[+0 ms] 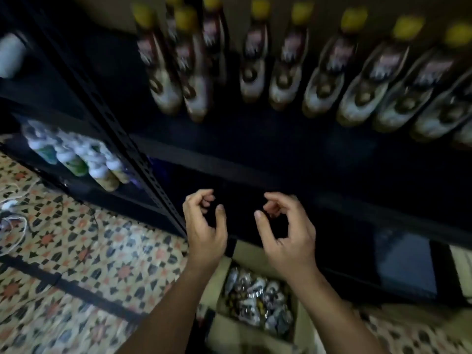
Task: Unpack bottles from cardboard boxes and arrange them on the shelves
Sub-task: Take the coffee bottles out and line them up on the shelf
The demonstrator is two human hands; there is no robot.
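— Where are the bottles?

— A row of yellow-capped bottles [281, 65] stands on the upper shelf [255, 139] of the dark metal rack, blurred, labels unreadable. More bottles [258, 305] lie packed in the open cardboard box [219, 284] on the floor, right in front of the rack's bottom edge; their tops look shiny, and details are too blurred to tell.

— And the hands?

— Both hover above the box, in front of the dark lower shelf opening. The left hand [204, 226] has its fingers loosely curled with the thumb apart, grasping nothing. The right hand [286, 231] mirrors it, fingers bent in toward the thumb, also holding nothing. They sit near each other without touching, and neither touches a bottle or the box.

— What surrounds them?

— A perforated upright post [122, 139] of the rack runs diagonally at the left hand's side. Beyond it, on a neighbouring shelf, stand white-capped bottles [84, 159] with greenish labels. The floor [89, 251] has patterned tiles in orange and black, and a tangle of pale cord [12, 218] lies at the far left.
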